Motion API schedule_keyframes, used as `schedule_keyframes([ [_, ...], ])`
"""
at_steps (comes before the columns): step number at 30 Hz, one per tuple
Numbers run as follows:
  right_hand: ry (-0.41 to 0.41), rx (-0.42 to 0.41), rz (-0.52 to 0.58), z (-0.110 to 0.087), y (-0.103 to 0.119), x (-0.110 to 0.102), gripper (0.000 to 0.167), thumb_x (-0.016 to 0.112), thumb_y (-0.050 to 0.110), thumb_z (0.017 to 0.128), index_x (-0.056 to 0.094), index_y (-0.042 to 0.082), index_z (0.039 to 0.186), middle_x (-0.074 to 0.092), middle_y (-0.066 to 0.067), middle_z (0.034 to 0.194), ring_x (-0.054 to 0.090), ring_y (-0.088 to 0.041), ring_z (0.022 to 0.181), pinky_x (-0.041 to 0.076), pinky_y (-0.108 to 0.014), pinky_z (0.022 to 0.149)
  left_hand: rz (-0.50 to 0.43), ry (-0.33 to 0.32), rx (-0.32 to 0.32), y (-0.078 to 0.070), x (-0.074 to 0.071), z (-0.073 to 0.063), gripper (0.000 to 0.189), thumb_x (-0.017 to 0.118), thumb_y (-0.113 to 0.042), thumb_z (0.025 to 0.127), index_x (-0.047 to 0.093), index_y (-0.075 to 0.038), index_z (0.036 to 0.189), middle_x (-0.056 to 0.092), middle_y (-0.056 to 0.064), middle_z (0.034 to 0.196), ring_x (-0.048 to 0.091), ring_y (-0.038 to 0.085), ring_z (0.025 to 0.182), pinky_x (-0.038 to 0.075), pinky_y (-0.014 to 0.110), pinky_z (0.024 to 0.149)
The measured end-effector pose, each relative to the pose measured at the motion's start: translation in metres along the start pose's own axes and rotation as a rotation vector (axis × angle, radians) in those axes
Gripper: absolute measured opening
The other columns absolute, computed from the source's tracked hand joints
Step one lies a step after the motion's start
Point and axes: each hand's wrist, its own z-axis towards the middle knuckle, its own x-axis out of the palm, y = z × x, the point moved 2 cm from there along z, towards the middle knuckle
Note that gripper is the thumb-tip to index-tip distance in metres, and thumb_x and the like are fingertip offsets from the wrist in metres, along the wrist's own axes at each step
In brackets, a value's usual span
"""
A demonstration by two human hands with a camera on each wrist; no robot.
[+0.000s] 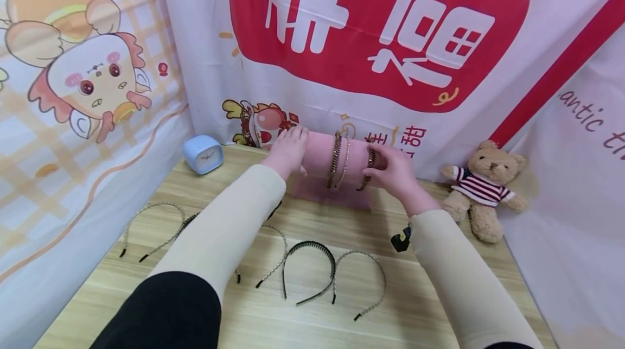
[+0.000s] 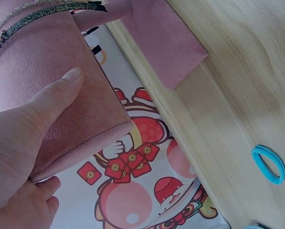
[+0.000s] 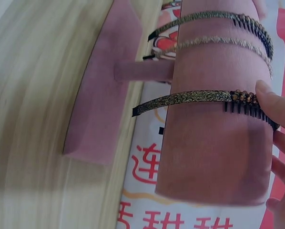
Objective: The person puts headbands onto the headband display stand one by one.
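A pink velvety headband stand (image 1: 316, 154), a wide horizontal cylinder on a flat base, is at the back of the table. My left hand (image 1: 288, 152) grips the cylinder's left end; its thumb (image 2: 61, 93) lies on the velvet and its other fingers are partly hidden beneath. Towards the right end, my right hand (image 1: 394, 171) pinches the beaded top of a dark toothed headband (image 3: 195, 97) fitted over the cylinder. Between the hands, another dark beaded headband (image 1: 335, 160) and a thin silvery headband (image 1: 346, 163) hang side by side on the stand.
Several headbands, including a black toothed headband (image 1: 310, 243), lie on the table in front. A blue clock (image 1: 203, 154) stands at left, a teddy bear (image 1: 490, 186) sits at right. Near my right sleeve lies a small black item (image 1: 401, 239). A blue band (image 2: 269, 164) lies on the wood.
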Motion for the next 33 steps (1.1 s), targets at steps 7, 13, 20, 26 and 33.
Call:
schedule_keyframes([
  [7,-0.032,0.002,-0.025,0.005,0.015,0.01,0.065,0.085,0.025,0.079,0.059,0.016,0.138,0.058,-0.008,0.136,0.047,-0.032,0.124,0.016,-0.051,0.115,0.008,0.002,-0.001,0.001,0.002,0.003,0.126,0.09,-0.048,0.066,0.014,0.001,0.155,0.018,0.021,0.159,0.017,0.036,0.146,0.012,0.048,0.12],
  [13,-0.047,0.027,-0.081,0.009,0.024,0.019,0.067,0.086,0.031,0.078,0.059,0.021,0.139,0.059,-0.005,0.136,0.046,-0.032,0.121,0.01,-0.052,0.114,-0.002,0.005,-0.007,0.0,0.001,0.001,0.125,0.09,-0.046,0.067,0.013,0.0,0.155,0.017,0.021,0.159,0.016,0.036,0.146,0.01,0.047,0.12],
  [20,-0.028,0.027,-0.058,0.012,0.032,0.025,0.067,0.084,0.03,0.08,0.056,0.021,0.141,0.057,-0.004,0.139,0.045,-0.031,0.12,0.017,-0.053,0.111,-0.01,0.007,-0.003,-0.002,-0.003,-0.003,0.123,0.09,-0.044,0.069,0.014,0.001,0.154,0.018,0.022,0.159,0.016,0.036,0.146,0.009,0.047,0.12],
  [26,-0.014,0.033,-0.023,0.011,0.035,0.024,0.068,0.083,0.027,0.081,0.054,0.019,0.142,0.055,-0.004,0.141,0.043,-0.03,0.123,0.016,-0.053,0.113,-0.001,0.003,0.0,-0.003,-0.004,-0.004,0.123,0.089,-0.045,0.068,0.014,0.001,0.154,0.018,0.022,0.158,0.017,0.036,0.146,0.012,0.047,0.12],
  [33,0.014,0.026,0.093,0.006,0.031,0.018,0.073,0.082,0.024,0.083,0.048,0.016,0.147,0.049,-0.007,0.146,0.037,-0.031,0.135,0.02,-0.05,0.116,0.018,0.005,-0.003,-0.002,-0.001,-0.002,0.127,0.089,-0.049,0.067,0.012,0.002,0.154,0.017,0.022,0.159,0.016,0.035,0.146,0.011,0.047,0.12],
])
